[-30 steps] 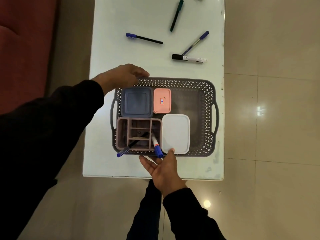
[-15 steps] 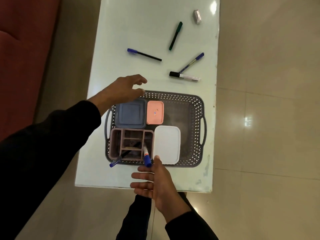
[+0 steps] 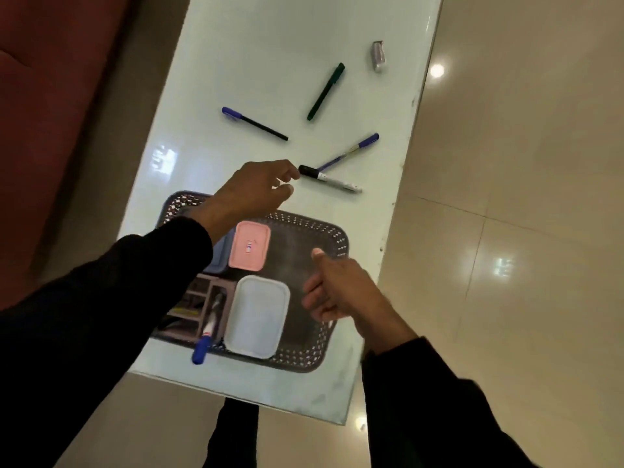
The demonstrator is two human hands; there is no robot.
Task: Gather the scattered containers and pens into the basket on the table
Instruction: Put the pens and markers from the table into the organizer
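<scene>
I read this as a living room at home: I look down on a low, glossy white coffee table (image 3: 256, 55) standing on polished beige floor tiles (image 3: 526, 136), with a dark red sofa (image 3: 50, 106) just beside its left edge.

Pink lid (image 3: 250, 245): small sticker with red and blue marks, too blurred to read.
White marker (image 3: 329, 179): barrel print, illegible.
Elsewhere: no readable text.
</scene>
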